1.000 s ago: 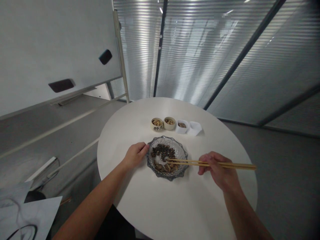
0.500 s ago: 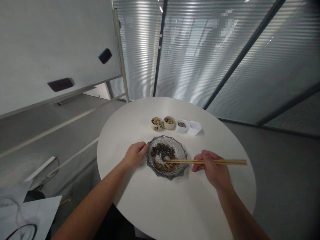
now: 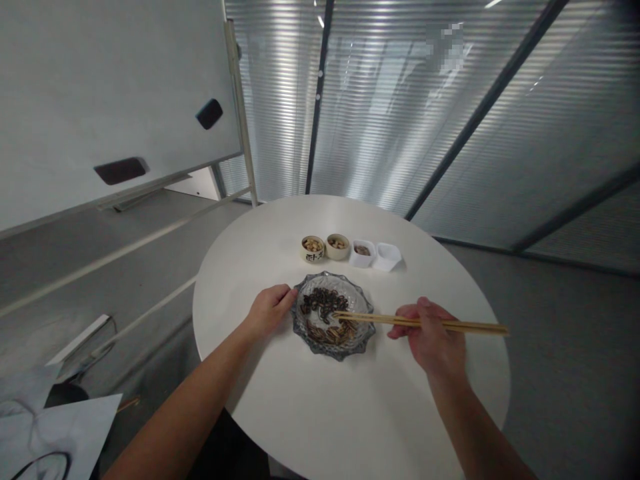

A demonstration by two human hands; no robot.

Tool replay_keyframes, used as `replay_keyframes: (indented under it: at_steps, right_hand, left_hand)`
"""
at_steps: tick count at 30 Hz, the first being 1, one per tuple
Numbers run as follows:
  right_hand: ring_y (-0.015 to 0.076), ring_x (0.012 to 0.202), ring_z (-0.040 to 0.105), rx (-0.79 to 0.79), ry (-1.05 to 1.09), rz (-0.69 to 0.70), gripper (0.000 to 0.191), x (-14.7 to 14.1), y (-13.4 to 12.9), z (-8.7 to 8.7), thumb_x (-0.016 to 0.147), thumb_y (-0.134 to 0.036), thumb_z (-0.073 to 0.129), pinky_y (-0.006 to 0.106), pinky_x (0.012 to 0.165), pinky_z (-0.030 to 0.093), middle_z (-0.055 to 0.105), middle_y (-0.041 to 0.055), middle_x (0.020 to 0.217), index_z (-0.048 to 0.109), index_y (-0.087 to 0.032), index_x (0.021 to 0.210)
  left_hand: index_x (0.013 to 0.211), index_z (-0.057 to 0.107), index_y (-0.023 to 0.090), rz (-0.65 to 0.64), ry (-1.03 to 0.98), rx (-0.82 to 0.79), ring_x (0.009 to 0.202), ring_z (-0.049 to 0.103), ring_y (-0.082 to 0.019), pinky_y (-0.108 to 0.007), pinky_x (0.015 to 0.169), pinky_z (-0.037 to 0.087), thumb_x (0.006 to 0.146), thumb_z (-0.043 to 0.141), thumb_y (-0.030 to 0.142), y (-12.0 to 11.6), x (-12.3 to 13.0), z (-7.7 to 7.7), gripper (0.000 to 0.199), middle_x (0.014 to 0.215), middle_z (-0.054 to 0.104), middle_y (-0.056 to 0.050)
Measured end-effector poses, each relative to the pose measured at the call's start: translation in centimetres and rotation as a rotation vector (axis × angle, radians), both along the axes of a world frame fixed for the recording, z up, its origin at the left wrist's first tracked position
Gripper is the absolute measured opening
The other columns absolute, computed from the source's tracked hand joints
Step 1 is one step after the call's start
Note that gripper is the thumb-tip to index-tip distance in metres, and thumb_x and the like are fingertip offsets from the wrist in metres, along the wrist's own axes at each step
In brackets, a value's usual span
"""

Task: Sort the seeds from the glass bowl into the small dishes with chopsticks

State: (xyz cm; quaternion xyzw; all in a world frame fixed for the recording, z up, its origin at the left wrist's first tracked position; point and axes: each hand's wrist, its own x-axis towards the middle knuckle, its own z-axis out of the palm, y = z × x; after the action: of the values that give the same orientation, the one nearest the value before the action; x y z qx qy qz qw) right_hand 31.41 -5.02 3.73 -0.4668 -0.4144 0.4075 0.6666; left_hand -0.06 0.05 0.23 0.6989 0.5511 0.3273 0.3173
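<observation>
Overall, a wall of slatted blinds (image 3: 375,100) with dark uprights fills the top centre and upper right of the frame. A whiteboard (image 3: 120,87) takes up the upper left. Across the centre and lower half spreads a round white table (image 3: 325,413). Sheets of paper (image 3: 75,433) lie at the lower left.

Near the middle of the frame, on the table, sits a scalloped clear-glass dish (image 3: 354,293). To its right, apart from it, the right hand (image 3: 434,333) is closed around a pair of wooden chopsticks (image 3: 385,319), which run almost level leftward, tips together over the dish's centre. The left hand (image 3: 273,308), fingers curled, touches the dish's left rim; how firmly it grips, I cannot tell.

Above the dish, four small containers stand in a row: two cream cups (image 3: 313,257), holding pale nuts, then two white cups (image 3: 387,263), the left one with brownish bits inside.

Smallest are the dish's contents: dark pieces (image 3: 325,300) toward the upper part, slim brown seeds (image 3: 330,335) along the bottom. Whether the chopsticks touch any is too small to tell.
</observation>
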Motion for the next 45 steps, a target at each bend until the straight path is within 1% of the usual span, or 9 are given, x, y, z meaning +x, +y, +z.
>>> replay_keyframes:
  at_steps: [5,10,16,23,29,33,35,38,45]
  right_hand:
    - [0.0185,0.038,0.064,0.221,0.047,-0.189,0.041,0.4,1.7,3.1,0.082,-0.049,0.078,0.031,0.034,0.056,0.065,0.0025,0.053,0.065,-0.016,0.06]
    - [0.0161,0.035,0.06,0.313,0.04,-0.344,0.044,2.3,7.0,5.0,0.085,-0.051,0.073,0.031,0.035,0.057,0.063,0.0004,0.052,0.06,-0.016,0.06]
    - [0.0158,0.035,0.062,0.15,0.007,-0.404,0.044,4.1,12.2,3.1,0.089,-0.052,0.068,0.026,0.035,0.056,0.061,-0.0014,0.049,0.058,-0.017,0.063]
    - [0.0156,0.035,0.062,0.073,0.093,-0.378,0.044,5.2,13.1,0.4,0.093,-0.054,0.062,0.028,0.039,0.059,0.06,-0.003,0.047,0.055,-0.018,0.07]
    - [0.0175,0.037,0.064,0.076,0.171,-0.31,0.047,5.7,12.0,0.6,0.097,-0.058,0.055,0.033,0.041,0.061,0.062,-0.0016,0.049,0.055,-0.019,0.07]
    - [0.0182,0.042,0.066,0.121,0.114,-0.113,0.046,4.8,8.8,1.6,0.085,-0.06,0.07,0.035,0.046,0.064,0.067,0.0012,0.055,0.061,-0.017,0.071]
    - [0.0189,0.044,0.069,0.083,0.042,0.007,0.045,4.1,6.6,2.1,0.076,-0.059,0.081,0.032,0.046,0.063,0.071,0.0032,0.061,0.064,-0.017,0.073]
    - [0.0186,0.046,0.07,0.0,-0.059,0.062,0.043,3.2,3.3,2.6,0.068,-0.052,0.09,0.029,0.047,0.063,0.073,0.0047,0.064,0.066,-0.017,0.073]
    - [0.0238,0.046,0.072,-0.231,-0.277,0.103,0.053,2.4,-0.9,4.3,0.07,-0.067,0.081,0.033,0.044,0.063,0.073,0.0084,0.061,0.068,-0.016,0.07]
  left_hand:
    - [0.066,0.048,0.02,-0.002,0.004,0.001,0.064,0.043,-0.013,-0.026,0.06,0.031,0.098,0.041,0.055,0.1,0.0,-0.1,0.047,0.064,0.046,0.002]
    - [0.066,0.047,0.02,-0.006,0.01,0.01,0.064,0.042,-0.013,-0.027,0.06,0.031,0.098,0.04,0.054,0.1,0.0,-0.2,0.048,0.064,0.046,0.002]
    - [0.066,0.046,0.02,-0.014,0.02,0.018,0.064,0.043,-0.013,-0.027,0.061,0.031,0.098,0.04,0.054,0.2,-0.1,-0.3,0.047,0.064,0.047,0.002]
    - [0.065,0.047,0.02,-0.012,0.009,0.021,0.063,0.043,-0.013,-0.027,0.06,0.031,0.097,0.041,0.052,0.2,-0.1,-0.1,0.046,0.063,0.047,0.001]
    - [0.065,0.048,0.019,-0.002,0.006,0.021,0.064,0.043,-0.013,-0.026,0.06,0.031,0.097,0.041,0.054,0.2,0.0,-0.4,0.048,0.064,0.048,0.001]
    - [0.065,0.048,0.019,-0.002,0.013,0.023,0.063,0.043,-0.013,-0.026,0.06,0.031,0.098,0.04,0.055,0.3,0.0,-0.6,0.049,0.064,0.049,0.001]
    - [0.066,0.048,0.019,-0.006,0.015,0.021,0.064,0.043,-0.013,-0.026,0.06,0.031,0.098,0.041,0.055,0.3,-0.1,-0.6,0.048,0.064,0.048,0.001]
    - [0.066,0.048,0.019,0.0,0.007,0.014,0.064,0.043,-0.013,-0.026,0.06,0.031,0.097,0.041,0.054,0.2,0.0,-0.4,0.048,0.064,0.047,0.001]
    - [0.064,0.046,0.02,0.026,-0.04,-0.015,0.062,0.039,-0.013,-0.026,0.056,0.03,0.096,0.042,0.056,0.0,0.2,-0.4,0.048,0.064,0.045,0.001]
